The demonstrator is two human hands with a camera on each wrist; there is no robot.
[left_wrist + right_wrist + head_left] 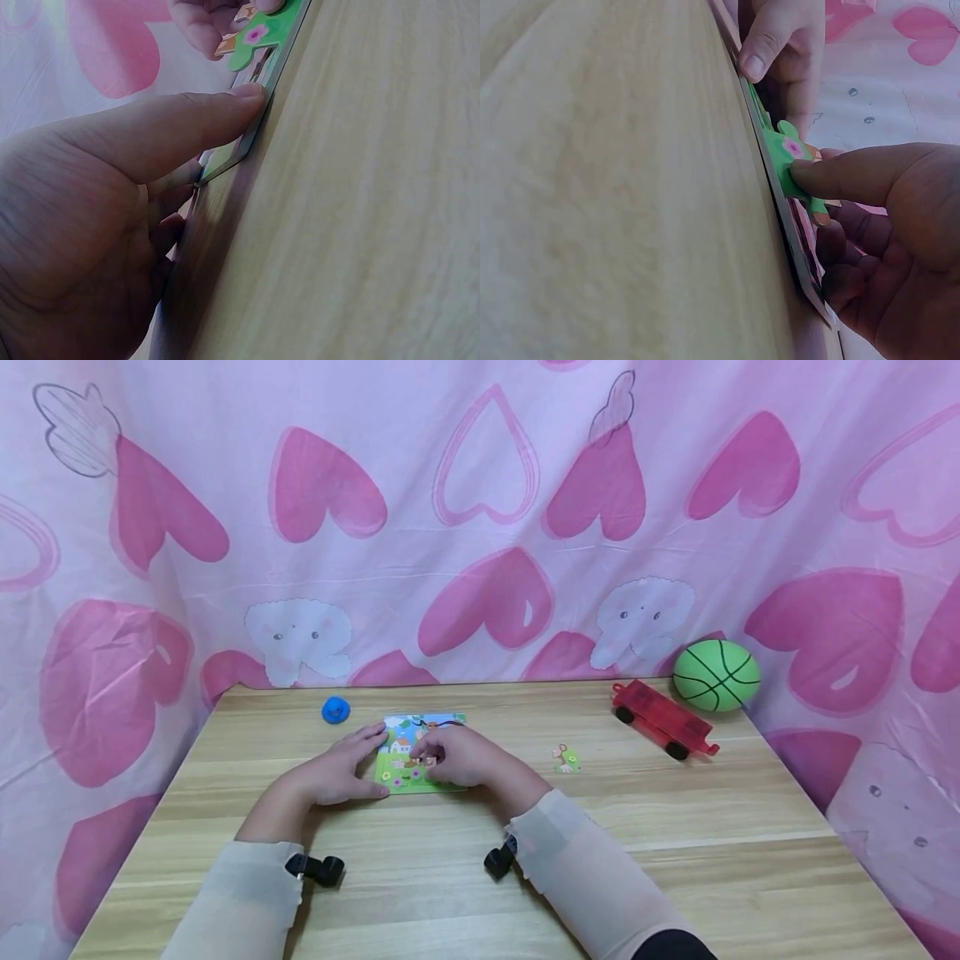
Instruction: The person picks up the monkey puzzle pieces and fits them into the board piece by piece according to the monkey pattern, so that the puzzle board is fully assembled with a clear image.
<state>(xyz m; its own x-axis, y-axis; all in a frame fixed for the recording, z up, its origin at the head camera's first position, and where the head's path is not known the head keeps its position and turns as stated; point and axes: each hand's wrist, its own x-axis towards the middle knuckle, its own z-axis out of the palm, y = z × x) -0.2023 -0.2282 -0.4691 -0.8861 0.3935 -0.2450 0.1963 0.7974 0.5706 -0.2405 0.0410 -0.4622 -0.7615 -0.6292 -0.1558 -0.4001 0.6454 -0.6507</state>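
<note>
A small picture puzzle board with blue sky and green meadow lies on the table between the hands. Along its left edge rests my left hand, fingers and thumb spread apart; the thumb presses the near left corner in the left wrist view. My right hand is over the board's right half. Between its thumb and fingers it pinches a green puzzle piece with a pink flower, which is tilted close over the board. Part of the board is hidden beneath the right hand.
Another puzzle piece lies on the wooden table right of the board. Farther right are a red toy car chassis and a green ball. A small blue object sits behind the left hand. A pink heart-patterned curtain hangs behind.
</note>
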